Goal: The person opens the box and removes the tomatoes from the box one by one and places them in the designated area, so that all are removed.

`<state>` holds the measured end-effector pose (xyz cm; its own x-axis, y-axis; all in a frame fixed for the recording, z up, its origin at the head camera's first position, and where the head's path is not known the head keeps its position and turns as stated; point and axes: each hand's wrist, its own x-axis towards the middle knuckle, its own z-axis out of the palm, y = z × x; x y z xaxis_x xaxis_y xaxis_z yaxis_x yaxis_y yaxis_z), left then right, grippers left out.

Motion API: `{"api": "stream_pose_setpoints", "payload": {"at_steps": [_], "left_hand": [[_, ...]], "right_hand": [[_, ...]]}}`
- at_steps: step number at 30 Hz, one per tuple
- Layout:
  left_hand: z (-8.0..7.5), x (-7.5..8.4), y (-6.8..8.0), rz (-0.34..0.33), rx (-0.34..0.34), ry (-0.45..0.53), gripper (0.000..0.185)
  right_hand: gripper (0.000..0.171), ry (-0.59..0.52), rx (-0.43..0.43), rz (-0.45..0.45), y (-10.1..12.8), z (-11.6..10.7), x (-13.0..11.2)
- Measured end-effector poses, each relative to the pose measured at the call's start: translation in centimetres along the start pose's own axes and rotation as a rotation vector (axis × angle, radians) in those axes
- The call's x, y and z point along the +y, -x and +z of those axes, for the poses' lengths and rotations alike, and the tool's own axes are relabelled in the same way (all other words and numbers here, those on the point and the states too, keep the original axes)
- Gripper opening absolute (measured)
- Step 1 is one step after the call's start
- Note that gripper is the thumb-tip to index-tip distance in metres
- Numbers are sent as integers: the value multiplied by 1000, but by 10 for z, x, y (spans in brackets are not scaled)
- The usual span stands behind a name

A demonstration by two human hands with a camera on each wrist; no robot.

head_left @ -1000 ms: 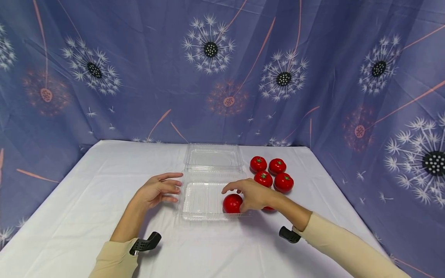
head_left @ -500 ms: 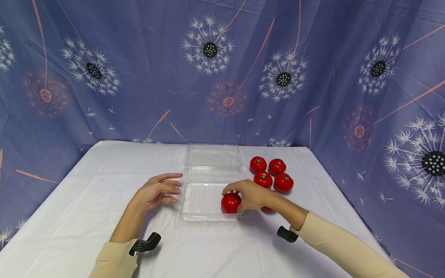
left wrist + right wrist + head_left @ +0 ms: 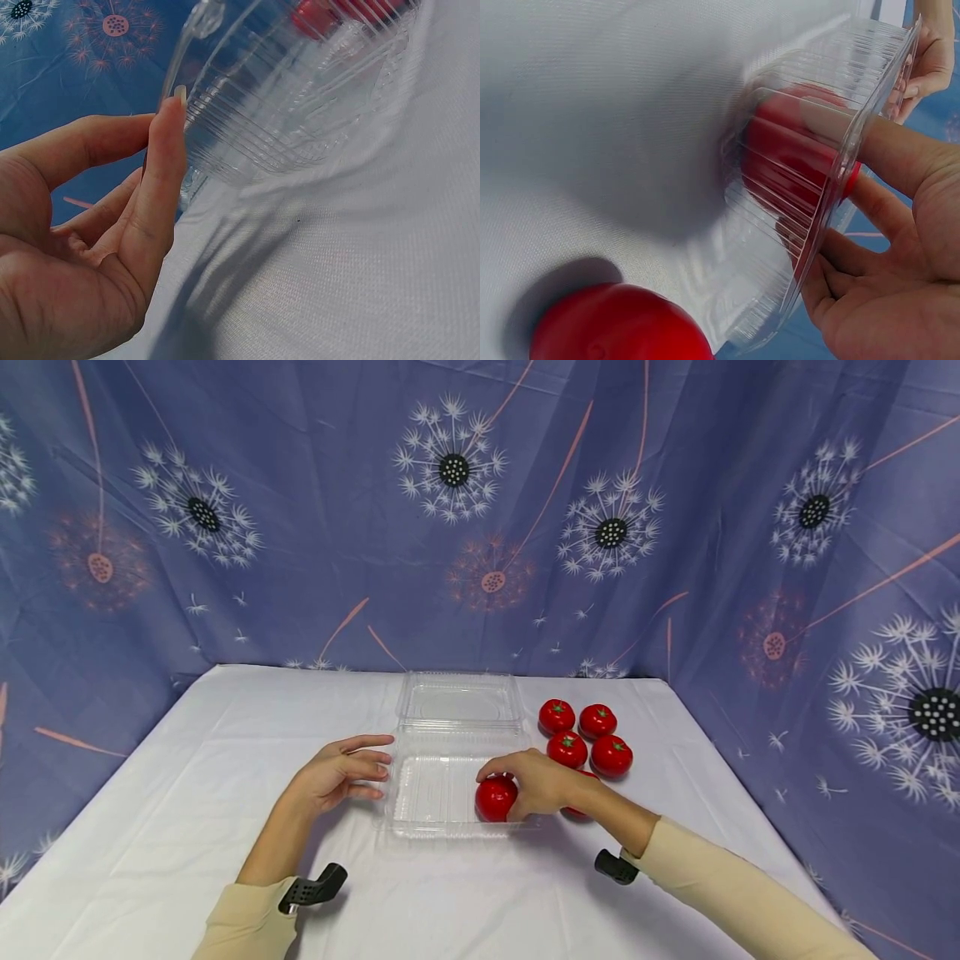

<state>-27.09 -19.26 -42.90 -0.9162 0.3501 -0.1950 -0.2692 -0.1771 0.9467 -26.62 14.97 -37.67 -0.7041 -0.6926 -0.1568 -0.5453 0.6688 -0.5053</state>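
An open, hinged clear plastic container (image 3: 431,785) stands mid-table, its lid (image 3: 461,702) folded back. At its left side my left hand (image 3: 337,774) pinches the rim lightly between thumb and fingertips, as the left wrist view shows. A red tomato (image 3: 496,799) sits inside the near right corner of the tray. My right hand (image 3: 536,783) reaches over the right rim and holds this tomato, thumb on the near side and fingers curled around the far side. Through the clear wall in the right wrist view, the tomato (image 3: 787,154) is partly covered by the thumb.
Several more red tomatoes (image 3: 567,750) with green stem marks are grouped right of the container. Another tomato (image 3: 577,814) is partly hidden under the right wrist. A white cloth (image 3: 450,902) covers the table. A blue dandelion-print curtain (image 3: 337,527) stands behind and at both sides.
The tomato in my right hand has shifted slightly left within the tray, and the right hand has moved with it. My left hand and the container have stayed in place.
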Motion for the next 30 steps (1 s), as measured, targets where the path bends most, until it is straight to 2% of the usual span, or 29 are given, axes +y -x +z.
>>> {"api": "stream_pose_setpoints", "payload": {"at_steps": [19,30], "left_hand": [[1,0,1,2,2,-23,67],[0,-1,1,7,6,-30,69]], "right_hand": [[60,10,5,37,-3,5,-3],[63,-17,70,47,-6,2,-5]]}}
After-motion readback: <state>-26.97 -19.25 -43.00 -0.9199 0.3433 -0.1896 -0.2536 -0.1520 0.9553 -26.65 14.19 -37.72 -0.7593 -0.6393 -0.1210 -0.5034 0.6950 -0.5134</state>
